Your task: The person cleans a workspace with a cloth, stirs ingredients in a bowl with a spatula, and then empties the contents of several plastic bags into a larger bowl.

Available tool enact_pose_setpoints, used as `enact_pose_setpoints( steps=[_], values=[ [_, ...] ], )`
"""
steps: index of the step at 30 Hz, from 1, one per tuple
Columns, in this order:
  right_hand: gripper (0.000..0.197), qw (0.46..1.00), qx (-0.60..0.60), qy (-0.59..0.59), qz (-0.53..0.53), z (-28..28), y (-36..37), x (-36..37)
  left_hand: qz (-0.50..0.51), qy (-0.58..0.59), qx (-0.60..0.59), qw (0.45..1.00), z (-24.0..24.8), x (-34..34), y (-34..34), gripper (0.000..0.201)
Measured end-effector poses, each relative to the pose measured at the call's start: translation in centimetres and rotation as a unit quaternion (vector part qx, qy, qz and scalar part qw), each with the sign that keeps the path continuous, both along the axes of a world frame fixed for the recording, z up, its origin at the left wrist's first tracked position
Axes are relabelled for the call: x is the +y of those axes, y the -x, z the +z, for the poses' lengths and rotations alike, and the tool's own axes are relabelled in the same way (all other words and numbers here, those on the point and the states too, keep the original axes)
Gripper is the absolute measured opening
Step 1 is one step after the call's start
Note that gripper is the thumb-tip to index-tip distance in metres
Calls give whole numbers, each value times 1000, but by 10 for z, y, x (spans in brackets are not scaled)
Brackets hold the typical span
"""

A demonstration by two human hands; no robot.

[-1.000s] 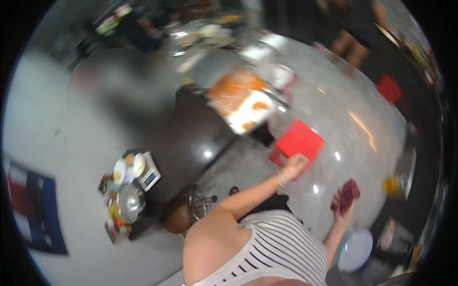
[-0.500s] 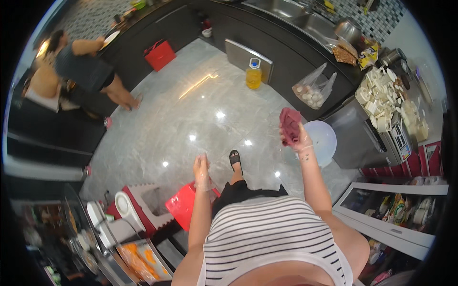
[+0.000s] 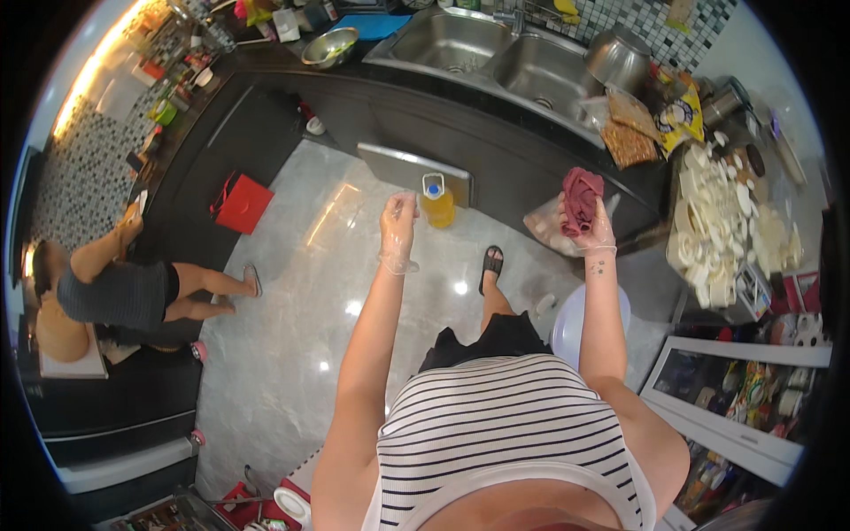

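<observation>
- As seen from above: grey marbled floor [image 3: 283,354], glossy, with reflected lights.
- Dark cabinet run [image 3: 496,150], across the far side, countertop above.
- Co-worker [image 3: 115,292], at left, well apart from both hands, beside another stretch of counter.
- Double-bowl steel sink [image 3: 500,57], set into countertop, beyond both hands.
- Pale purple basin [image 3: 567,327], at right, partly hidden by right forearm.
- Clear bag [image 3: 542,223] of pale round items, near cabinet run, partly behind cloth and right hand.
- Bottle [image 3: 437,208] of yellow liquid, blue-capped, upright on floor, just right of left hand in view.
- Dark red cloth [image 3: 582,199], crumpled, raised in right hand, between basin and sink in view. Step in hand, by judgement: one-handed holding of cloth. Likely call of next move: steady right-hand hold, clearance from bag, left hand available for support.
- Right hand [image 3: 595,230], clear-gloved, grasping cloth from below.
- Left hand [image 3: 398,226], clear-gloved, loosely curled, no held thing visible; cannot tell whether fully closed.
</observation>
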State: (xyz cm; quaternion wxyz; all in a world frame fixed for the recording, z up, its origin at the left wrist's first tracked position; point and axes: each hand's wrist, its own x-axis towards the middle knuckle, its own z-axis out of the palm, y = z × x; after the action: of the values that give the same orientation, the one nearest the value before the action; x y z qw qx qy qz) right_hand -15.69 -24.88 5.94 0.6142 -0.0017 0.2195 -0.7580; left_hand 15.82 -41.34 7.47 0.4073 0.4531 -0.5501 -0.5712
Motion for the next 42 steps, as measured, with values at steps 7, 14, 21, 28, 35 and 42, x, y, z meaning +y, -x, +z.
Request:
enact_pose_setpoints(
  steps=[7,14,21,28,35,42],
  values=[
    [39,996,71,-48,3,-2,115,-196,21,153,-57,986,-24,-225,149,25],
    [33,981,163,-101,-11,9,174,-416,-8,112,-115,987,-5,-391,287,45],
    [31,964,246,-99,31,-11,173,-537,-223,-39,-76,971,-22,-445,342,72],
    [41,362,899,-183,163,15,162,-595,-154,-7,-157,976,-68,-531,313,40],
    [29,200,945,-184,183,-1,212,-609,-143,101,-335,926,-6,-546,342,45],
    [48,491,867,-81,22,-45,187,-602,-197,172,-263,929,67,-552,361,42]
  ],
)
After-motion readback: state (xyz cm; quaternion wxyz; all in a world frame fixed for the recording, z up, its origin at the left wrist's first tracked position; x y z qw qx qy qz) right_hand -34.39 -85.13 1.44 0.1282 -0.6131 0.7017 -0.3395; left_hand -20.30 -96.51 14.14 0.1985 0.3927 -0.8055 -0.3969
